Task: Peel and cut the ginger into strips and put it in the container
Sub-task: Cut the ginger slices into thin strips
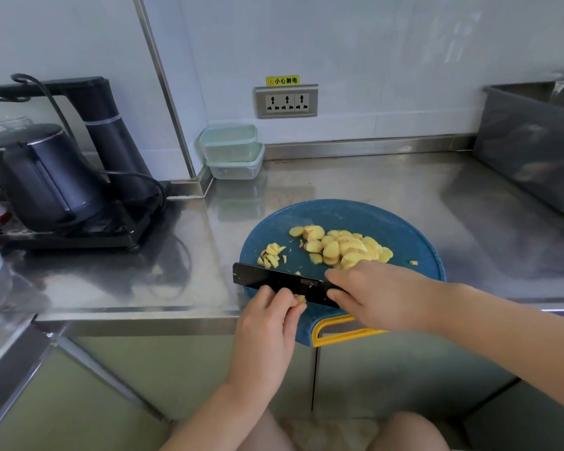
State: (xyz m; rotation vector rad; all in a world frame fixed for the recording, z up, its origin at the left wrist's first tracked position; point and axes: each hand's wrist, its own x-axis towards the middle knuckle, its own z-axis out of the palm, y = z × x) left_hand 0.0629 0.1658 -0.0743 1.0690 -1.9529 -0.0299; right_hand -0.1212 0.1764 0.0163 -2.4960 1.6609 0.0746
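At the tabletop's (pixel 404 190) front edge, the left hand (pixel 267 320) pinches a small ginger piece (pixel 301 298) on the blue cutting board (pixel 339 213). The right hand (pixel 378 294) grips the black knife (pixel 274 279). Ginger slices (pixel 342 247) lie heaped mid-board, and stacked containers (pixel 233 151) stand at the back edge.

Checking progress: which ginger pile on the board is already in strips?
The small pile on the left, just beyond the knife; the bigger heap to its right is round slices.
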